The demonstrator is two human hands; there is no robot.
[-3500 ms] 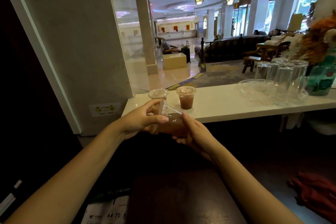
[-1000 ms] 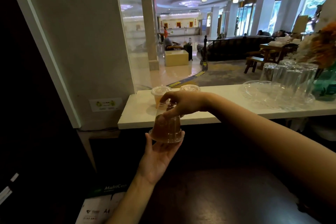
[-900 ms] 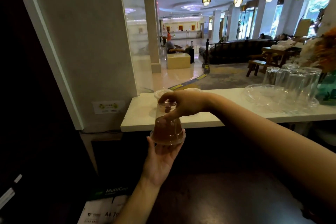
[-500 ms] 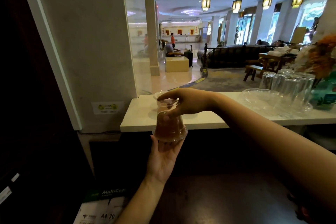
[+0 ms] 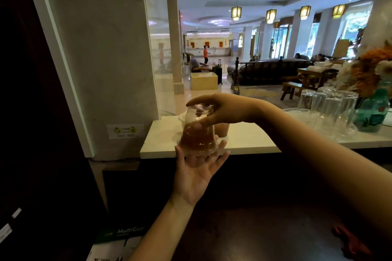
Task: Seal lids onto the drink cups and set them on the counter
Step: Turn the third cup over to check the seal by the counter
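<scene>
A clear plastic cup of brown drink stands upside down, lid downward, in front of the white counter. My left hand lies flat under its lid with the palm up and fingers spread. My right hand reaches over from the right and grips the cup's upturned base with curled fingers and thumb. Behind the held cup, two more lidded cups stand on the counter, mostly hidden.
Several upturned drinking glasses and a glass dish stand on the counter's right part, next to a green bottle and dried flowers. A pillar and glass panel rise at left. A paper box lies low at left, a red cloth low at right.
The cup went from tilted between both hands to fully inverted, my right hand on top and my left palm beneath. Over the last second it has risen slightly toward the counter.
</scene>
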